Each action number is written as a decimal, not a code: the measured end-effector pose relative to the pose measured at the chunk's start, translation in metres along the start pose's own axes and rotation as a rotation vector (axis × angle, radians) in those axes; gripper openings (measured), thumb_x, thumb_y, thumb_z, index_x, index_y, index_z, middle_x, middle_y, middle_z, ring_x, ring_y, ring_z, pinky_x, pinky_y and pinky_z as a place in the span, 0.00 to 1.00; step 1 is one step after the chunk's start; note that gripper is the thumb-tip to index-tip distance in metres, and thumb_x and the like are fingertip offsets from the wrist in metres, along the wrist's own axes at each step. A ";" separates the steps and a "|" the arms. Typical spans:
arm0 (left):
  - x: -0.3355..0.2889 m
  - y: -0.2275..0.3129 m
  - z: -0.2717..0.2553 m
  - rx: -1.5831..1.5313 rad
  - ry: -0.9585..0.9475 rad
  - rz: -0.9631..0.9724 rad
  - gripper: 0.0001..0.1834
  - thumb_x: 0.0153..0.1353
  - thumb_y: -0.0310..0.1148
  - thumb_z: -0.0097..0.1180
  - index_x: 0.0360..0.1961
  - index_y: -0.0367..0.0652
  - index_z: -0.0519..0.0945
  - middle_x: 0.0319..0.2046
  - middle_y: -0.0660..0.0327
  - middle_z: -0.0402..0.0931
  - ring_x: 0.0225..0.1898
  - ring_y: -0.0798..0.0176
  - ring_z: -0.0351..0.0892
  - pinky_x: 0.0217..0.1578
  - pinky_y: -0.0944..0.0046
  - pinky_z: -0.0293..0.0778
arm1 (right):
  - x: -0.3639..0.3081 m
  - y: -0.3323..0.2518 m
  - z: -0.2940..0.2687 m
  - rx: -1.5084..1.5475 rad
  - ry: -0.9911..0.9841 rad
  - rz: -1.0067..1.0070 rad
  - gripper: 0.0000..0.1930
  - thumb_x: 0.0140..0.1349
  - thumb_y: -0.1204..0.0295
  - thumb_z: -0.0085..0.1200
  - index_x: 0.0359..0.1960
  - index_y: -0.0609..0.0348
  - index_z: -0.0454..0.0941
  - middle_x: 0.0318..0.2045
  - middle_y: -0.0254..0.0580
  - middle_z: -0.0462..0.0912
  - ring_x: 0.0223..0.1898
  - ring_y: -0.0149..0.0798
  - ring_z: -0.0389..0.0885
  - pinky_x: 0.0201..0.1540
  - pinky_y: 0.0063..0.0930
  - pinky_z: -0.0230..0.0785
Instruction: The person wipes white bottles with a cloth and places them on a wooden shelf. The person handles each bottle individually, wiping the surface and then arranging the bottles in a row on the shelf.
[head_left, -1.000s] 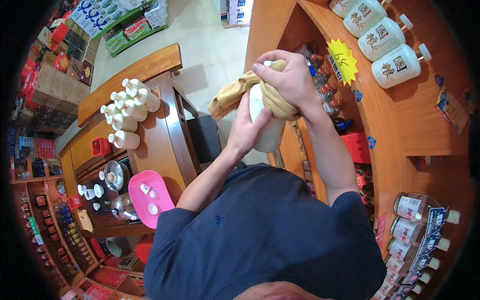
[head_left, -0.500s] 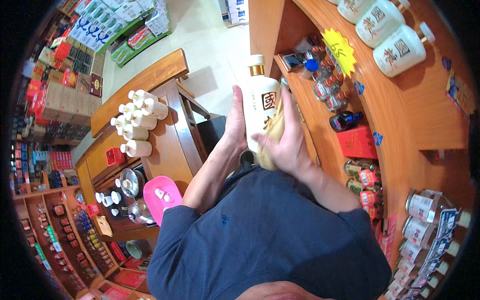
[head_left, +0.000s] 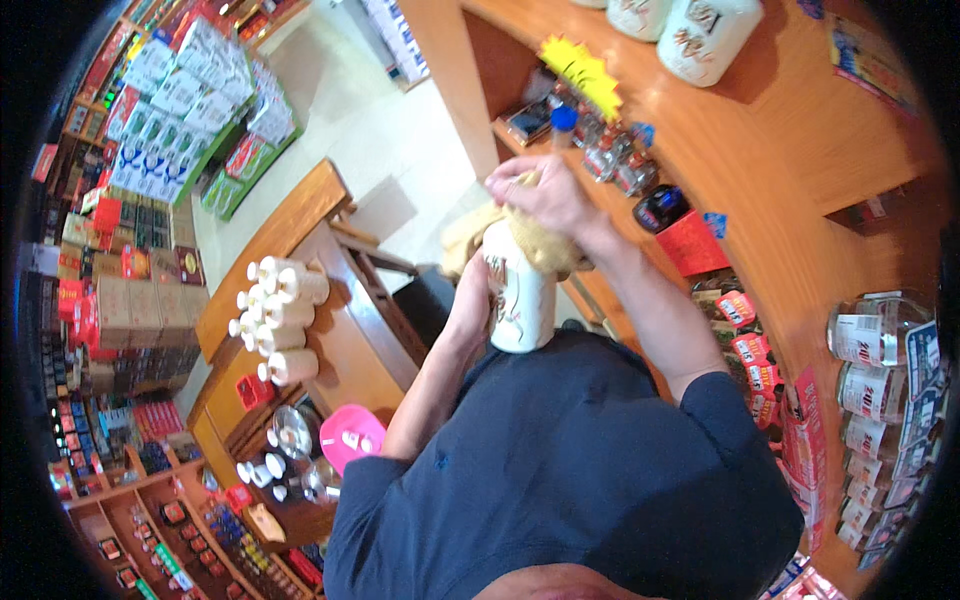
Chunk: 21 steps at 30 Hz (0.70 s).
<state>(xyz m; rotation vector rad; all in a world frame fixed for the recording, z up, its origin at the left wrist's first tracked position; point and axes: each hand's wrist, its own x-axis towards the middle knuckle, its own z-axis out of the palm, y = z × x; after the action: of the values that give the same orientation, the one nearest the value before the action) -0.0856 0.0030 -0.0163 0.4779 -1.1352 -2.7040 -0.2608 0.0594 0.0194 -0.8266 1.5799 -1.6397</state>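
Note:
A white bottle (head_left: 526, 312) with dark characters on its side stands upright in front of my chest. Around its left side my left hand (head_left: 472, 305) is closed, with the fingers mostly hidden behind it. A tan cloth (head_left: 540, 242) drapes over the bottle's top and hides the cap. My right hand (head_left: 548, 197) grips that cloth from above, fingers bent at the bottle's neck. Several similar white bottles (head_left: 290, 312) are grouped on the wooden table (head_left: 350, 300) to the left.
A pink plate-like dish (head_left: 352, 436) and a glass pot (head_left: 290, 432) sit on the table's near part. A curved wooden shelf (head_left: 770, 150) runs along my right, carrying large white bottles (head_left: 708, 40) and glass jars (head_left: 870, 335). Stacked cartons (head_left: 150, 310) line the far left.
My right hand has moved with the cloth from the bottle's side up over its cap. The bottle has turned, and the view has shifted.

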 end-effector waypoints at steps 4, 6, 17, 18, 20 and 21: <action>-0.007 0.024 0.020 0.249 -0.066 0.064 0.46 0.47 0.44 0.79 0.63 0.34 0.70 0.48 0.57 0.81 0.48 0.62 0.82 0.51 0.62 0.77 | -0.007 -0.030 0.000 -0.193 0.195 -0.191 0.16 0.67 0.62 0.63 0.35 0.66 0.86 0.24 0.34 0.84 0.27 0.23 0.79 0.31 0.21 0.72; -0.006 0.030 0.037 0.265 -0.013 0.095 0.43 0.48 0.42 0.79 0.60 0.33 0.72 0.47 0.57 0.81 0.46 0.63 0.82 0.49 0.62 0.78 | -0.012 -0.047 -0.005 -0.186 0.318 -0.311 0.20 0.66 0.58 0.63 0.33 0.68 0.85 0.20 0.37 0.83 0.24 0.24 0.77 0.28 0.27 0.71; 0.046 0.100 0.154 0.345 -0.332 0.571 0.46 0.44 0.45 0.74 0.61 0.32 0.70 0.49 0.55 0.79 0.48 0.60 0.81 0.50 0.58 0.77 | -0.116 0.016 -0.017 0.157 0.415 -0.005 0.12 0.69 0.67 0.56 0.40 0.64 0.85 0.34 0.38 0.88 0.41 0.29 0.82 0.49 0.27 0.73; 0.060 0.104 0.171 0.446 -0.364 0.606 0.44 0.44 0.43 0.75 0.60 0.32 0.71 0.48 0.55 0.80 0.48 0.61 0.81 0.50 0.59 0.78 | -0.124 0.024 -0.020 0.081 0.395 -0.105 0.11 0.68 0.67 0.58 0.39 0.63 0.85 0.34 0.38 0.88 0.40 0.30 0.83 0.49 0.28 0.74; 0.086 0.105 0.207 0.570 -0.430 0.684 0.42 0.44 0.40 0.76 0.58 0.33 0.72 0.46 0.56 0.81 0.47 0.62 0.82 0.49 0.61 0.78 | -0.132 0.034 -0.022 0.038 0.439 -0.134 0.10 0.67 0.68 0.59 0.38 0.63 0.85 0.34 0.38 0.88 0.40 0.30 0.83 0.48 0.28 0.74; 0.097 0.102 0.225 0.584 -0.477 0.748 0.41 0.43 0.38 0.77 0.57 0.33 0.73 0.46 0.56 0.81 0.46 0.62 0.82 0.49 0.61 0.78 | -0.135 0.037 -0.025 0.011 0.462 -0.163 0.09 0.67 0.68 0.60 0.38 0.62 0.85 0.34 0.38 0.88 0.39 0.30 0.83 0.48 0.27 0.74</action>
<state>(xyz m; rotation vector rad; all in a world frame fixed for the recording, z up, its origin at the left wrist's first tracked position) -0.2525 0.0544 0.1831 -0.4864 -1.7758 -1.8421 -0.2059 0.1854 -0.0153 -0.6091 1.8457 -2.0647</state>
